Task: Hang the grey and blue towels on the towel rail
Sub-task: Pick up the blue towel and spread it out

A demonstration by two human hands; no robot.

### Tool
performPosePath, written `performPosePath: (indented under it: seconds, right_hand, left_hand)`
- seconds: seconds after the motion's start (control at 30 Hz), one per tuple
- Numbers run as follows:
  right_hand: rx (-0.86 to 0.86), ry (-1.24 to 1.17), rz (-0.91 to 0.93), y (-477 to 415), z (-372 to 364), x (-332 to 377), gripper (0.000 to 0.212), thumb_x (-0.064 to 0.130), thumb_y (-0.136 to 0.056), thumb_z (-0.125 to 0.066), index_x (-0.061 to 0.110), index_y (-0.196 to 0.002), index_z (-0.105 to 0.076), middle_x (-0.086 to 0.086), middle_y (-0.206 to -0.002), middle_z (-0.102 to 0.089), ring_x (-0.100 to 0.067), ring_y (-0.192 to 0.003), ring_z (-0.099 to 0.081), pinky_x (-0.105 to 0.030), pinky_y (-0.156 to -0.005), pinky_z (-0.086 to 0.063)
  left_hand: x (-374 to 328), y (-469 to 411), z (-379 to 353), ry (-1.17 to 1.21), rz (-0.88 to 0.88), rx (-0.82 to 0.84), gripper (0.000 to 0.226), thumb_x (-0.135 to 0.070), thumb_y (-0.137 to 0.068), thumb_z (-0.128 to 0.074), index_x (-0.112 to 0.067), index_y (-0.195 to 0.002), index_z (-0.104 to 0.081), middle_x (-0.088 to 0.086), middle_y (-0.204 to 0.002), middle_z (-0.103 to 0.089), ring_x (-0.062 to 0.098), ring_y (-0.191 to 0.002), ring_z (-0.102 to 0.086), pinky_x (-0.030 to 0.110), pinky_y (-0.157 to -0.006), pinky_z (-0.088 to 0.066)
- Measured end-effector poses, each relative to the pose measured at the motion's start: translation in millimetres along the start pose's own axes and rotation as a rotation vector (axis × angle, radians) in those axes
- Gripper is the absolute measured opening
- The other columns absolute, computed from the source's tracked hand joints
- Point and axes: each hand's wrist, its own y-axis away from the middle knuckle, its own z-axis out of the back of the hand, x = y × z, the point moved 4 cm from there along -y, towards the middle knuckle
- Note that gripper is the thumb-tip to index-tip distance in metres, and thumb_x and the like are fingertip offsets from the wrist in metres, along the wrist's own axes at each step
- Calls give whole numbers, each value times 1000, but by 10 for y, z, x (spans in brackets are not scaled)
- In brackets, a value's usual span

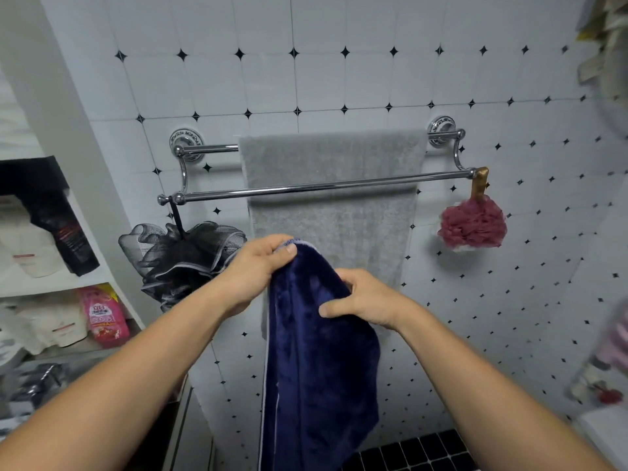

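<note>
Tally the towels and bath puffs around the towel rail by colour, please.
Grey towel, draped over the rear bar: 1
Blue towel, held in both hands: 1
Black bath puff, hanging at the rail's left end: 1
Dark red bath puff, hanging at the right end: 1
Total: 4
</note>
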Motion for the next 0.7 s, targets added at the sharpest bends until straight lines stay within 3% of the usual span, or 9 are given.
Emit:
performPosePath:
  seconds: [0.07,0.2,0.33,0.4,0.47,0.53,0.6,0.7]
  right_hand:
    - [56,30,-86,47,0,-242,35,9,-70,-82,12,-104,-71,-8,-106,-75,-24,-98,-71,-37,-89,-56]
    - [82,64,-194,221,147,-678,30,12,-67,-84,17,-94,-74,0,-96,-77,-19,-91,-72,-33,-85,-58]
    - [-102,147,-213,336,481,-857,27,15,-67,-82,13,-93,-71,-2,-92,-75,-17,-84,-71,-46,-87,-56]
    - [-189,203,-142,368,581,-821,32,18,-69,-78,24,-100,-68,6,-94,-71,-11,-80,-67,-46,-85,-56]
    - [-200,297,-55,388,597,-723,56,21,-76,-72,49,-122,-54,14,-114,-63,-7,-92,-63,-35,-87,-53]
    - [-198,499,27,376,544,-589,70,24,-80,-66,61,-131,-37,18,-125,-51,-5,-105,-56,-28,-91,-47]
    - [-256,572,173,355,434,-432,58,21,-81,-65,54,-125,-47,17,-122,-48,-3,-108,-52,-24,-92,-43]
    - [-348,463,427,355,188,-211,21,12,-78,-68,29,-90,-66,8,-104,-56,-7,-99,-57,-25,-87,-47]
  left_hand:
    - [-51,-43,108,43,-24,-134,20,-10,-100,-49,-6,-92,-66,0,-73,-68,10,-64,-62,19,-63,-51]
    - [-78,-104,289,43,-50,-289,20,-13,-99,-51,-5,-96,-69,12,-84,-66,20,-73,-61,30,-73,-50]
    - [24,-97,352,13,-52,-357,24,-14,-98,-53,-15,-86,-74,4,-79,-69,14,-70,-62,26,-69,-51]
    - [93,-93,340,31,-33,-372,29,-14,-98,-53,-19,-79,-74,-3,-73,-70,9,-65,-62,20,-64,-51]
    - [132,-90,306,60,-21,-385,32,-13,-98,-52,-19,-75,-73,-8,-67,-69,5,-60,-62,16,-59,-50]
    - [142,-101,256,82,-20,-386,29,-13,-99,-51,-13,-78,-71,-5,-68,-67,7,-62,-60,16,-58,-50]
    - [129,-120,184,105,-23,-379,25,-12,-99,-50,-9,-83,-69,-3,-68,-67,8,-62,-59,16,-59,-50]
    - [102,-151,66,112,-30,-377,24,-13,-99,-50,-3,-85,-67,1,-70,-67,10,-64,-59,20,-64,-49]
